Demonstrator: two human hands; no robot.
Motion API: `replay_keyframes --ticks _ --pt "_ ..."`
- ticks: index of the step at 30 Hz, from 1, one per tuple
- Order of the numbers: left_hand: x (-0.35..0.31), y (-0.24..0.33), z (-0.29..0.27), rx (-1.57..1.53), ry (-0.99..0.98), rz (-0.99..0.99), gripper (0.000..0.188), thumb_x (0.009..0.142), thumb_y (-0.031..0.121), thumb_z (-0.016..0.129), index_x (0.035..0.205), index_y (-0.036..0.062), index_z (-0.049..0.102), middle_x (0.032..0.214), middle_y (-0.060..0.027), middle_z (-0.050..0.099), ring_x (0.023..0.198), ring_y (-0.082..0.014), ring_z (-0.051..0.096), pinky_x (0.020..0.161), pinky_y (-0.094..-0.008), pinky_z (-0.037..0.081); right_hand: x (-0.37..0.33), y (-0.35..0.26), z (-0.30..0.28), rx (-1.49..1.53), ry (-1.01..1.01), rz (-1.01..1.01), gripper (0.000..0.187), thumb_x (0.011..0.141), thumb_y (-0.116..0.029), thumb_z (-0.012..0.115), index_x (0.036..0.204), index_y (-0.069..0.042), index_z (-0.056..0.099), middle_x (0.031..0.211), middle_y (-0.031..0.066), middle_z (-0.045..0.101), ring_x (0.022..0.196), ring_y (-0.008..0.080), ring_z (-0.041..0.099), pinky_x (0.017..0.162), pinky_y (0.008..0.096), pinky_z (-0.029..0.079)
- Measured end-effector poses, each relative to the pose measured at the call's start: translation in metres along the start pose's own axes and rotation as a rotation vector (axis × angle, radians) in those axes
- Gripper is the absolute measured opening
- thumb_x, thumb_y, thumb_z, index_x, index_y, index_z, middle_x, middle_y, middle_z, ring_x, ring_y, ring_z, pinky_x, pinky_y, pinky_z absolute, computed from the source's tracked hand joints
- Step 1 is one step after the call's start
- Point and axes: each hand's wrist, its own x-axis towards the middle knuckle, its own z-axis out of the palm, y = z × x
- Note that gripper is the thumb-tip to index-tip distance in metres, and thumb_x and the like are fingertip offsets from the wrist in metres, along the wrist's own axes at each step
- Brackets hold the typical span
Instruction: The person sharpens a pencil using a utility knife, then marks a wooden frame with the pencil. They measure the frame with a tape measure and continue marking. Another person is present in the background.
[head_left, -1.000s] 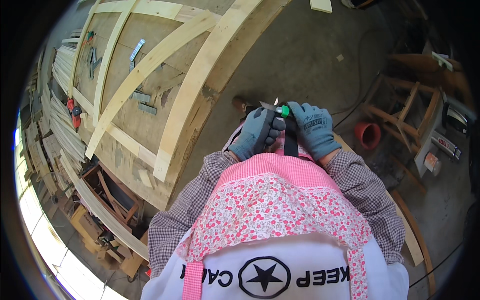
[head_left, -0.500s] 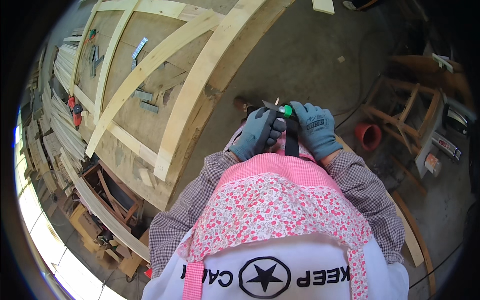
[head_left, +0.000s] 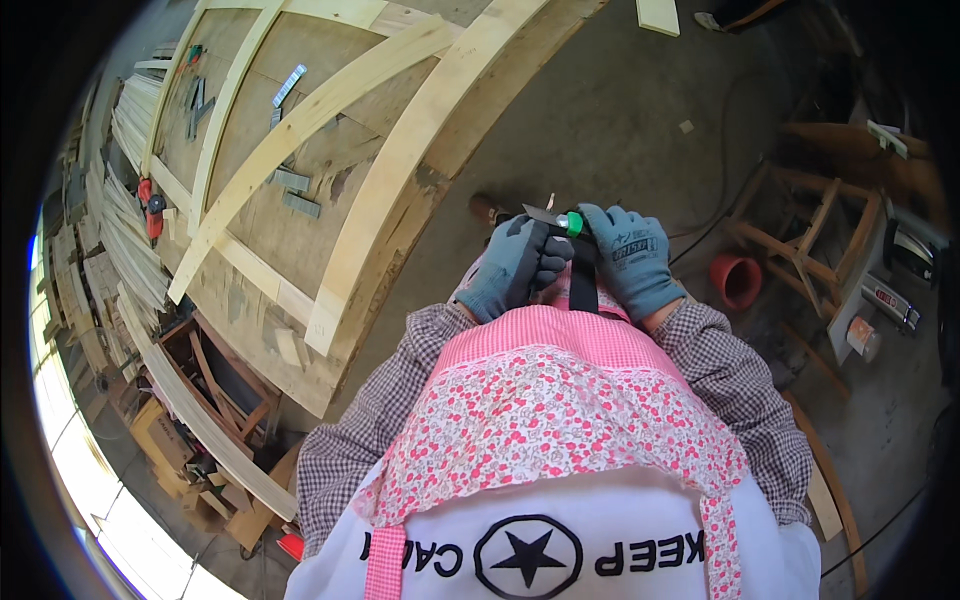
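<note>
Far-left timber: a stack of long pale battens (head_left: 145, 235) with a red tool (head_left: 153, 218) lying just beside it.
Workbench: a worn wooden board (head_left: 240, 300), bearing pale wooden strips (head_left: 393, 155) joined as a frame; grey metal strips (head_left: 301, 204) lie scattered between them.
Left hand: gloved left hand (head_left: 515, 262), in front of the body, fingers curled inward. Contents, if any, hidden; cannot tell what is enclosed.
Pale sliver: a thin light-coloured piece (head_left: 551, 201) stands up just behind the blade. Its lower end is hidden; kind not determined.
Knife: a green-collared knife (head_left: 541, 214), between the two hands at their far side, clear of the workbench. Long axis runs nearly crosswise, sloping gently; the point is at the left and farther from the body, the collar at the right and nearer.
Governing relation: the blade passes close over the left hand's upper knuckles, while the collar meets the right hand's fingers. Right hand nearer the handle end; left hand nearer the point.
Right hand: gloved right hand (head_left: 630, 250), fingers bent, appears to be gripping the knife by its handle, itself largely concealed.
Black strap: a dark band (head_left: 583, 280) hangs between the hands, before the pink apron (head_left: 560, 415).
Right-side floor: a red bucket (head_left: 735, 281), then a bare wooden stool frame (head_left: 797, 237).
</note>
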Motion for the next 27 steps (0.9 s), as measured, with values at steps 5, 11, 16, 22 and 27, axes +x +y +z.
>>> replay_keyframes --ticks 5,11,16,22,27 --pt "-0.004 -0.002 0.0 0.071 0.084 0.062 0.018 0.093 0.023 0.047 0.097 0.0075 0.056 0.062 0.0066 0.042 0.044 -0.0017 0.032 0.037 -0.0163 0.026 0.006 -0.001 0.004 -0.047 0.023 0.017 0.038 0.08 -0.021 0.056 0.118 -0.022 0.051 0.089 0.0023 0.058 0.079 0.0196 0.06 0.068 0.0364 0.042" --pt "-0.005 0.005 0.001 0.092 0.009 0.028 0.024 0.094 0.023 0.045 0.103 0.0049 0.058 0.059 0.0079 0.04 0.042 -0.0013 0.03 0.036 -0.0163 0.025 0.014 0.013 0.016 -0.068 0.057 0.182 0.034 0.081 -0.021 0.056 0.114 -0.023 0.052 0.087 0.0026 0.059 0.078 0.0218 0.062 0.066 0.0399 0.044" --pt "-0.01 0.004 0.004 0.111 0.053 0.006 0.028 0.096 0.023 0.043 0.11 0.0031 0.055 0.059 0.0067 0.041 0.042 -0.0015 0.031 0.036 -0.0162 0.025 0.003 0.06 0.008 -0.066 0.144 0.297 0.032 0.081 -0.021 0.056 0.112 -0.023 0.052 0.082 0.0024 0.06 0.075 0.023 0.062 0.063 0.0416 0.044" --pt "-0.002 0.001 0.001 0.059 0.054 0.017 0.026 0.096 0.024 0.043 0.112 0.0052 0.053 0.061 0.0029 0.046 0.044 -0.0028 0.035 0.035 -0.0164 0.028 -0.001 0.0 0.0 -0.033 0.011 0.031 0.039 0.08 -0.021 0.056 0.119 -0.022 0.051 0.089 0.0018 0.059 0.08 0.0194 0.06 0.069 0.036 0.042" --pt "-0.001 -0.001 0.001 0.08 0.095 0.029 0.024 0.096 0.025 0.043 0.107 0.0066 0.053 0.061 0.0024 0.047 0.044 -0.0028 0.037 0.035 -0.0163 0.029 0.002 -0.001 0.007 -0.042 0.022 0.031 0.037 0.08 -0.022 0.057 0.116 -0.021 0.052 0.089 0.0033 0.059 0.081 0.0209 0.061 0.068 0.0378 0.042"
